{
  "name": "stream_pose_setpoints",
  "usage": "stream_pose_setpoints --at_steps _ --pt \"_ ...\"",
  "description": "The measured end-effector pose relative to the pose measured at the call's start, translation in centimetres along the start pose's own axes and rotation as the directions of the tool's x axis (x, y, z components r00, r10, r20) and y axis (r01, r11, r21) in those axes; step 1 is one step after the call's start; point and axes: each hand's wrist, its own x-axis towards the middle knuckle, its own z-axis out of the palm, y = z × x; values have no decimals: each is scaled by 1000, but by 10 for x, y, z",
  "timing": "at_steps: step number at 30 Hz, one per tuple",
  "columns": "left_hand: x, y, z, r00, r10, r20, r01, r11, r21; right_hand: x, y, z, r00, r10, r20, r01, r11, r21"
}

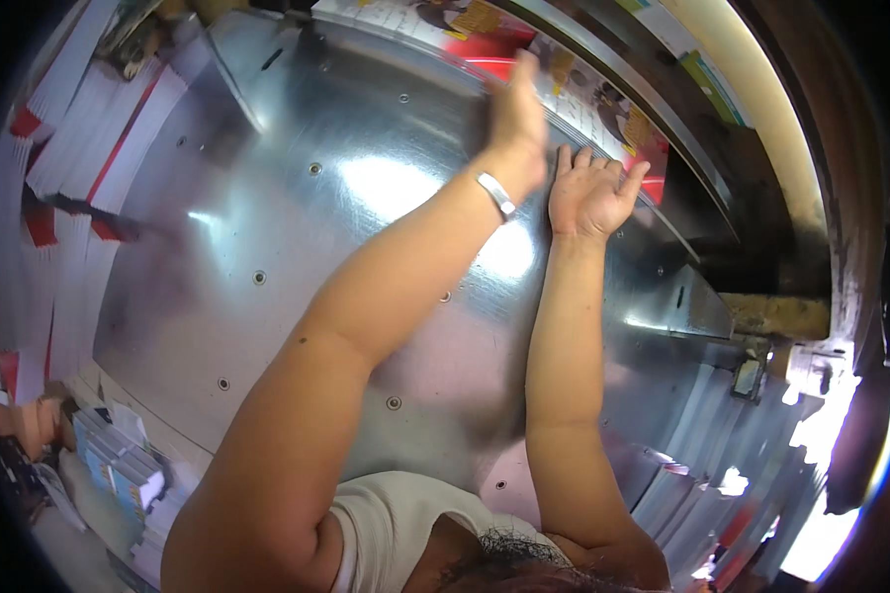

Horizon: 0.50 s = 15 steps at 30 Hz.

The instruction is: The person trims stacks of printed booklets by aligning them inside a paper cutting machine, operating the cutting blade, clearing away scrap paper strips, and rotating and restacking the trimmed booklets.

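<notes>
My left hand [520, 121], with a pale band at the wrist, is raised edge-on over the near edge of a stack of printed sheets [465, 47]. Its fingers stretch away from me and look slightly blurred; I see nothing held in it. Close on its right, my right hand [591, 196] is turned palm up, thumb out to the right. The fingertips of that hand meet the sheets' near edge. Printed in red, white and yellow, the stack lies along the far side of a shiny metal table [366, 237].
Tall stacks of white and red printed paper [99, 168] line the left side. Lower left holds a smaller pile of booklets [119, 460]. Behind the sheets runs a long metal bar [653, 109]. More grey-white stacks [702, 425] stand at the right. Small round fittings dot the tabletop.
</notes>
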Motion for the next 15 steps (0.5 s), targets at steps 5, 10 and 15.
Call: stream_pose_setpoints --at_steps 5,10,15 --pt "47 71 -66 972 236 1 -236 972 -4 -8 7 20 1000 2 -18 -3 1000 -16" --pt "45 88 -77 985 127 116 -118 990 -82 -10 3 21 999 -20 -48 19 999 -38" --pt "48 92 -83 989 72 131 -62 995 -77 -9 4 23 997 -40 -62 38 998 -45"
